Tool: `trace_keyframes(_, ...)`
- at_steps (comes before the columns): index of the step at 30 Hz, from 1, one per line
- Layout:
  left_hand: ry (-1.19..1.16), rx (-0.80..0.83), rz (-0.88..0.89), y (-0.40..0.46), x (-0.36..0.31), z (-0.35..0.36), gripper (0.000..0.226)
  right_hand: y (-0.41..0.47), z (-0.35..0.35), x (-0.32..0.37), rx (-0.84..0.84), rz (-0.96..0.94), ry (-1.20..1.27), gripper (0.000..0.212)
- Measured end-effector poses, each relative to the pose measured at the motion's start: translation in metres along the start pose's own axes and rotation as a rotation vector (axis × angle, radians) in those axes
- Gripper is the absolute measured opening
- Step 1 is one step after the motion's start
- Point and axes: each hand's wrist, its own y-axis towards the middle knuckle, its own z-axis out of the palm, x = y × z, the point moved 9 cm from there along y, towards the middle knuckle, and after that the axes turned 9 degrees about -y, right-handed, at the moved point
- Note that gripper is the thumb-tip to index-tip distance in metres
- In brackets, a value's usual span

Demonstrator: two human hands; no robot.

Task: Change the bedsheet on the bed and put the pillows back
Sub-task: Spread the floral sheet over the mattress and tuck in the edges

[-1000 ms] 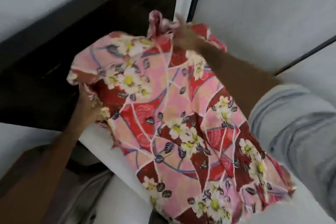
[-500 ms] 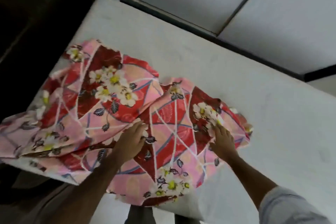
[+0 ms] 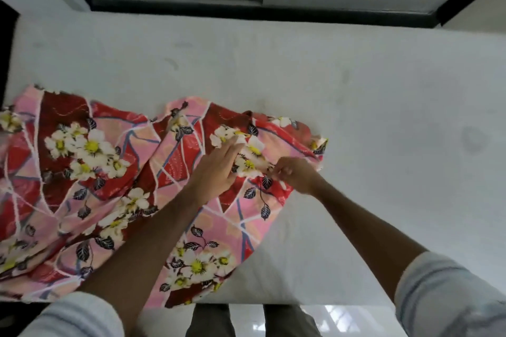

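Both hands are on the flowered bedsheet (image 3: 115, 180): a fold is pinched by the right hand (image 3: 294, 175), while the left hand (image 3: 216, 169) is laid flat, fingers straight. Bunched on the bare mattress (image 3: 356, 85), the sheet is not yet spread; no pillows are seen.

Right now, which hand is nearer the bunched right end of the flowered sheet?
Right. The right hand pinches the flowered sheet close to its bunched end; the left hand lies flat on it, further left.
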Motion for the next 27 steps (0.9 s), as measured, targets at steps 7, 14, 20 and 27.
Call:
trace_keyframes(7,0.418,0.406,0.042,0.045,-0.058,0.051,0.072,-0.025,0.003,-0.048,-0.106,-0.016,-0.001,0.046)
trace_keyframes(14,0.542,0.459,0.015,0.003,-0.05,0.108,0.044,-0.005,0.001,-0.129,-0.152,0.284,-0.121,0.087)
trace_keyframes(20,0.197,0.255,0.065,-0.023,-0.068,0.063,0.061,-0.032,-0.013,-0.056,-0.218,-0.148,-0.062,0.036)
trace_keyframes(27,-0.137,0.2,0.272,-0.004,-0.133,-0.061,0.071,-0.119,-0.093,0.071,0.0,-0.291,0.672,0.018)
